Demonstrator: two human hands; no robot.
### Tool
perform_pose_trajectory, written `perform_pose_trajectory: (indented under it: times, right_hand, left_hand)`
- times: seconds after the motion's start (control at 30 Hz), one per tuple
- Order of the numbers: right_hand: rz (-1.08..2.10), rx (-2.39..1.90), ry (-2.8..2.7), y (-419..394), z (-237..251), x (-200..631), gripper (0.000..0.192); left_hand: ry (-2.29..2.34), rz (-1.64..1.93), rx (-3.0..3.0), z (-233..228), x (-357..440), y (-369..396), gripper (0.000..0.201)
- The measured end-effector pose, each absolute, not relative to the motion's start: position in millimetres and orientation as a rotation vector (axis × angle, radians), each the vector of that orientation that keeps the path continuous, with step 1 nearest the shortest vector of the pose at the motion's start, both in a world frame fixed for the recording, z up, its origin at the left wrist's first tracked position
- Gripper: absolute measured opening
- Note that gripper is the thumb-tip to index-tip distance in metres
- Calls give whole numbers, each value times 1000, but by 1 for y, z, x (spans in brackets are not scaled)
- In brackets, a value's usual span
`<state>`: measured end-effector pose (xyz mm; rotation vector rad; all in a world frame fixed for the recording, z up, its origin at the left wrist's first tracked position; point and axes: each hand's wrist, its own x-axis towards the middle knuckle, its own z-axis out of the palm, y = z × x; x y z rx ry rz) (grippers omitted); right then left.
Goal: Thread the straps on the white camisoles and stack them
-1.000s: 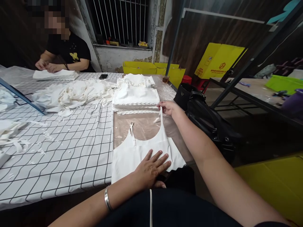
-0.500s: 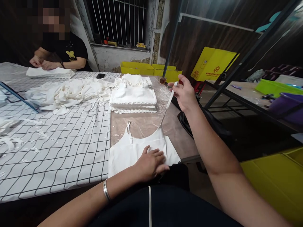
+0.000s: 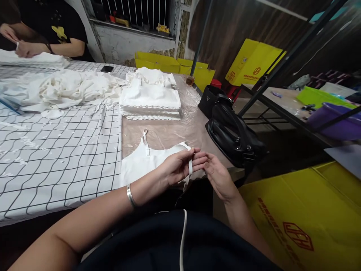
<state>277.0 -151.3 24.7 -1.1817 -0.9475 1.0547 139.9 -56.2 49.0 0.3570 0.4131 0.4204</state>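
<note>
A white camisole top [image 3: 135, 165] lies at the table's front edge, one looped shoulder strap [image 3: 144, 139] standing up from it. My left hand [image 3: 177, 165] is above the garment's right side, thumb and fingers closed on its other white strap [image 3: 190, 166], which hangs down across the fingers. Close on the right, my right hand [image 3: 220, 177] has its fingers curled, their tips meeting those of my left hand. Whatever is between the right fingertips is hidden.
Stacked white garments [image 3: 150, 98] stand behind the camisole, with a loose white heap [image 3: 76, 88] to their left. A black handbag [image 3: 231, 131] sits at the table's right edge. Yellow boxes [image 3: 304, 214] are at the right. Across the table, a co-worker's hands [image 3: 25, 47] handle white fabric.
My right hand has come down from its raised position, bringing the strap to my left hand. My left hand has lifted off the garment and closed on the strap. The view has shifted.
</note>
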Motion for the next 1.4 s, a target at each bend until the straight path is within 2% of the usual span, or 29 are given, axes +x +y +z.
perform_pose_trajectory:
  times: [0.1, 0.2, 0.47, 0.67, 0.77, 0.87, 1.0, 1.17, 1.4]
  right_hand:
    - [1387, -1037, -932, -135, 26, 269, 46]
    - [1543, -1031, -955, -127, 24, 265, 46]
    - [1530, -1220, -1044, -126, 19, 283, 43]
    - [1667, -1320, -1069, -119, 22, 291, 43]
    - [1536, -1323, -1053, -101, 29, 297, 43]
    - [1258, -1329, -993, -70, 44, 310, 44]
    - [1048, -1347, -923, -27, 62, 323, 36]
    - [1169, -1366, -797, -9, 53, 315, 32]
    - [1224, -1340, -830, -18, 32, 312, 43]
  left_hand:
    - [422, 420, 397, 58, 147, -46, 16]
    - [470, 425, 427, 63, 153, -29, 15]
    - [472, 518, 535, 66, 165, 15, 22]
    - [490, 572, 626, 64, 174, 35, 20]
    - [686, 548, 981, 55, 168, 50, 22]
    - [1061, 538, 1685, 41, 150, 53, 20]
    - [1191, 302, 2281, 19, 124, 25, 20]
    - [1209, 213, 2408, 2, 119, -6, 26]
    - [1144, 259, 2226, 1, 122, -2, 13]
